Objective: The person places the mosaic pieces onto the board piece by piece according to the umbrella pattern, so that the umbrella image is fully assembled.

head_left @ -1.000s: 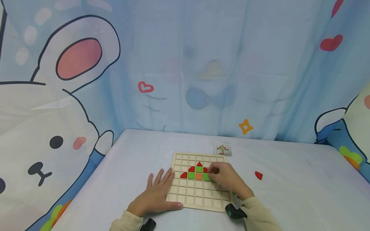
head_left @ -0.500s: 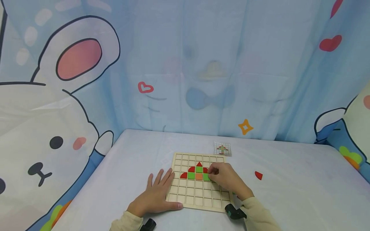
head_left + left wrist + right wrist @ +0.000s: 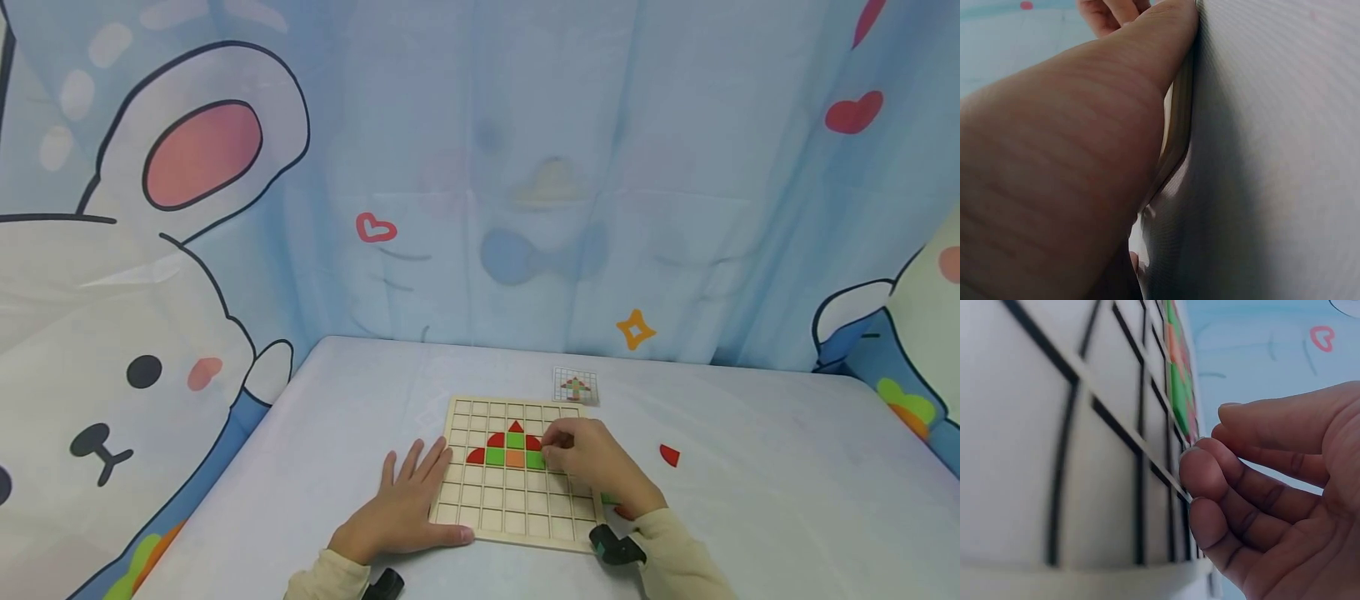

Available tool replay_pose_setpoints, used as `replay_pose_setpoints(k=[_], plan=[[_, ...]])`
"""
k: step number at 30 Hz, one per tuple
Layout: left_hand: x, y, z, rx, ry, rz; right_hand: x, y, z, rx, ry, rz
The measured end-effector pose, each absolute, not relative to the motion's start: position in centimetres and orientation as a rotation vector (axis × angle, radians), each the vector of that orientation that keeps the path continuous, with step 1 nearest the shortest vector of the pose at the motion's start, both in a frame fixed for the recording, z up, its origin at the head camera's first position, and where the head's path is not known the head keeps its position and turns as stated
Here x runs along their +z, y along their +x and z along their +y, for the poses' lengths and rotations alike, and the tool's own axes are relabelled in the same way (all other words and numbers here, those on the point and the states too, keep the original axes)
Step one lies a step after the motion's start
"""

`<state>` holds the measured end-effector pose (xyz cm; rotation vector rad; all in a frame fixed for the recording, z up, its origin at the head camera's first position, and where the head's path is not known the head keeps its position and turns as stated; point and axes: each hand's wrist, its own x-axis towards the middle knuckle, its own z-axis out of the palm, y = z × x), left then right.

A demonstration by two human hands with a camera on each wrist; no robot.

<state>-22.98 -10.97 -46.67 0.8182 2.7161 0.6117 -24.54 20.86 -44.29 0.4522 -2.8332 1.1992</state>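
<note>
A wooden grid board [image 3: 506,498] lies on the white table. Set in its cells are a red triangle [image 3: 516,426], an orange square [image 3: 515,458], green squares [image 3: 495,456] and red quarter-round pieces [image 3: 476,456]. My left hand [image 3: 401,512] rests at the board's left edge, fingers spread and thumb [image 3: 1160,31] along its front edge. My right hand [image 3: 592,457] is over the right part of the pattern, fingers bent and fingertips [image 3: 1200,472] at the board. Thumb and forefinger are close together; whether a piece is between them is hidden.
A small pattern card [image 3: 576,386] lies behind the board. One loose red quarter-round piece [image 3: 670,455] is to the right. Beside the board's right edge, a green piece [image 3: 611,498] and a red piece [image 3: 622,512] show partly from under my right wrist. A printed curtain [image 3: 465,167] hangs behind.
My right hand has shifted very slightly to the right, baring more of the green and red pieces by its wrist. My left hand stays in place.
</note>
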Motion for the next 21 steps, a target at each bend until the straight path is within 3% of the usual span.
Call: replay_pose_setpoints(k=[21], plan=[[-46.9,-22.9,-11.0,0.635,0.822,2.712,-42.0,-24.2,28.5,0.945,0.117,-2.857]])
